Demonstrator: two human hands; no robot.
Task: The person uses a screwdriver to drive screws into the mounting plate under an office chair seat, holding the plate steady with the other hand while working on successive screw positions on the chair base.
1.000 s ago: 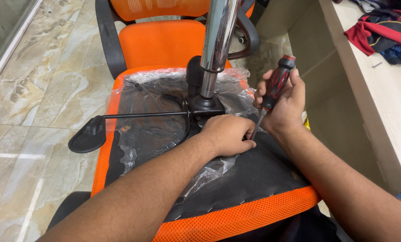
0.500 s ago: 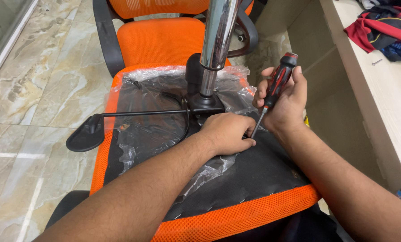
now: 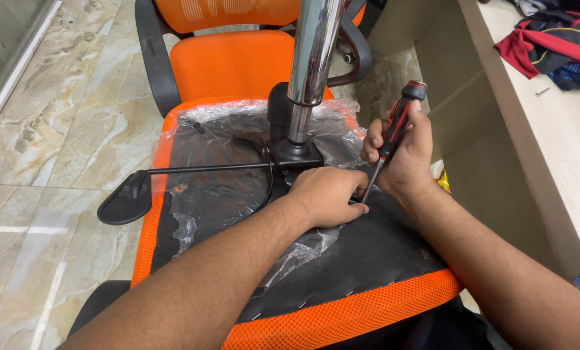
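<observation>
on seat [image 3: 367, 259] — right hand [image 3: 403, 152] grips screwdriver [image 3: 393, 136]

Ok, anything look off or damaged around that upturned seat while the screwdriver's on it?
The clear plastic wrap on the seat underside is torn open and crumpled around the metal plate, with loose shreds trailing under the left hand. A single screw lies loose on the wooden shelf. The right hand holds the screwdriver tilted.

Clear plastic wrap [image 3: 238, 194] over seat underside [image 3: 367, 259].
</observation>
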